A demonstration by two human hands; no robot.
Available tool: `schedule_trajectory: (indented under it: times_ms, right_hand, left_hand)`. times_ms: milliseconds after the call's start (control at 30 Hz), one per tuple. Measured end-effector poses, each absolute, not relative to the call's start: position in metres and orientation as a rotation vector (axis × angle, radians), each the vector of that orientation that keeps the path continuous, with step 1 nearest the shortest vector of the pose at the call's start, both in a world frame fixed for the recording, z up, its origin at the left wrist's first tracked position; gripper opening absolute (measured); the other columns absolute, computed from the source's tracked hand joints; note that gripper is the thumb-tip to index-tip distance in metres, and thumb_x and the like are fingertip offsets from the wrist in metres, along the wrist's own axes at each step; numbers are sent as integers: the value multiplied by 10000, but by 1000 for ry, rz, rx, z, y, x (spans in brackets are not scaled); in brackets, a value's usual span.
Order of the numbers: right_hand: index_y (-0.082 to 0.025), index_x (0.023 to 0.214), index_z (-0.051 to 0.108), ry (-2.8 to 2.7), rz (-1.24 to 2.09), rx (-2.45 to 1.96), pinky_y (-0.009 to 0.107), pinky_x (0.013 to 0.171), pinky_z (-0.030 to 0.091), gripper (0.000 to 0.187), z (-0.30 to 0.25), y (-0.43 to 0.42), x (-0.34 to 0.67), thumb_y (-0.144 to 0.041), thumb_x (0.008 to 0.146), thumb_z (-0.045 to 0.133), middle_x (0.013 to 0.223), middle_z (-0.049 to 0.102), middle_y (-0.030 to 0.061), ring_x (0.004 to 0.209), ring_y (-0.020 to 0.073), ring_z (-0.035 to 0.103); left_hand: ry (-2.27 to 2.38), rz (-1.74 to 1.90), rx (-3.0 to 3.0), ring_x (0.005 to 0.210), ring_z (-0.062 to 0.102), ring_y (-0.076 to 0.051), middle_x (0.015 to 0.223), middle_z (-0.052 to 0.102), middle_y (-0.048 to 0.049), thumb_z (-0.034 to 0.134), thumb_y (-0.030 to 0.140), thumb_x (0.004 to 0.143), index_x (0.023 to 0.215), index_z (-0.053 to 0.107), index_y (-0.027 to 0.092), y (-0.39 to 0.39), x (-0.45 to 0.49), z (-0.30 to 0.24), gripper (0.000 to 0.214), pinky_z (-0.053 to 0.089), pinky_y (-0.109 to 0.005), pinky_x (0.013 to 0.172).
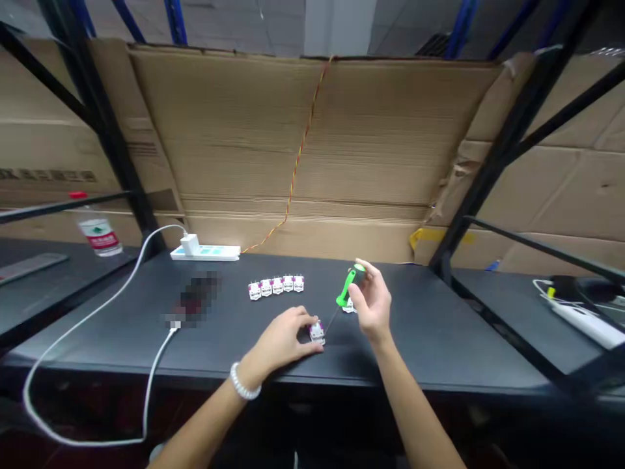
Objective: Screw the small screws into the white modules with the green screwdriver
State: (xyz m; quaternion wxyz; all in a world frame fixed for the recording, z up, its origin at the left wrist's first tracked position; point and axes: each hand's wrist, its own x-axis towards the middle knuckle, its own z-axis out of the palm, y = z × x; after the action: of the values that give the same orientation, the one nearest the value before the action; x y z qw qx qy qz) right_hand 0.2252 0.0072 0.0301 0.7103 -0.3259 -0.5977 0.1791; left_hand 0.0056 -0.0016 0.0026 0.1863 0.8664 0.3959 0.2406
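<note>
My left hand (286, 337) grips a small white block with purple edges (317, 331) between thumb and fingers, down on the dark tabletop. In my right hand (375, 305) is a screwdriver with a green and black handle (346, 286), slanting so that its thin shaft runs down to the block's right side. Whether the tip touches the block is too fine to tell. Partly hidden behind the right hand and the handle lies another such white piece (348, 306). Several similar blocks (277, 285) stand in a row beyond my left hand.
At the back left lies a white power strip (209, 253) with a charger (190, 244) plugged in. Its white cable (92, 312) loops to a blurred-out device (195, 301). Cardboard (303, 143) walls the rear, black shelf posts (488, 163) flank the dark table (234, 352).
</note>
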Motion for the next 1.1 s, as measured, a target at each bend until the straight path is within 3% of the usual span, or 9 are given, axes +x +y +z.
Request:
schedule_trajectory:
  times_ms: [100, 200, 300, 433, 533, 767, 967, 1100]
  right_hand:
    - [-243, 1417, 607, -1374, 438, -688, 433, 910, 601, 465, 31, 5, 227, -442, 998, 630, 1171, 715, 113, 1016, 263, 712]
    - [-256, 1345, 656, -1368, 309, -711, 446, 933, 592, 483, 32, 6, 227, -459, 915, 743, 1178, 685, 98, 1043, 272, 685]
    - [-262, 1303, 690, -1338, 235, -774, 410, 877, 595, 475, 32, 7, 226, -405, 867, 811, 1105, 649, 67, 937, 228, 655]
    - [-257, 1467, 584, -1335, 383, -739, 414, 887, 603, 512, 31, 5, 226, -386, 980, 673, 1165, 704, 94, 955, 229, 701]
    - [-259, 1453, 561, -1334, 466, -636, 442, 879, 627, 450, 31, 4, 226, -403, 1028, 583, 1167, 742, 108, 955, 246, 738]
    - [-288, 1339, 661, -1355, 281, -703, 382, 867, 611, 487, 30, 7, 224, -350, 879, 809, 1157, 659, 69, 935, 207, 671]
    - [-305, 1563, 509, -1431, 542, -666, 430, 906, 623, 541, 30, 1, 228, -431, 1041, 572, 1263, 732, 102, 1015, 244, 737]
    - [-276, 1544, 516, -1446, 452, -664, 440, 925, 617, 625, 30, 3, 226, -459, 971, 684, 1212, 712, 102, 1008, 248, 714]
  left_hand:
    - [1110, 681, 2439, 1048, 686, -270, 1107, 727, -62, 894, 453, 832, 1207, 770, 219, -1, 6, 2, 459, 531, -362, 968]
    - [1104, 692, 2440, 1042, 685, -268, 1104, 725, -59, 890, 455, 834, 1198, 771, 224, -1, 6, 1, 447, 530, -361, 965]
    - [1107, 693, 2439, 1039, 685, -268, 1102, 724, -58, 887, 474, 831, 1197, 771, 228, -1, 6, 0, 456, 530, -358, 957]
    - [1104, 694, 2436, 1052, 685, -267, 1117, 725, -62, 896, 455, 827, 1210, 766, 217, -1, 6, 1, 469, 529, -362, 968]
    - [1096, 687, 2438, 1048, 685, -266, 1104, 728, -59, 889, 446, 837, 1199, 767, 222, -2, 6, 3, 443, 533, -368, 965]
    - [1099, 700, 2427, 1029, 688, -263, 1091, 727, -59, 896, 452, 830, 1199, 772, 217, -2, 5, 2, 455, 543, -367, 954]
    - [1102, 684, 2441, 1034, 688, -267, 1091, 726, -58, 897, 433, 833, 1196, 774, 218, -2, 6, 3, 439, 540, -376, 961]
    - [1108, 691, 2431, 1044, 688, -267, 1106, 726, -61, 903, 444, 824, 1212, 771, 217, -2, 6, 3, 469, 539, -366, 960]
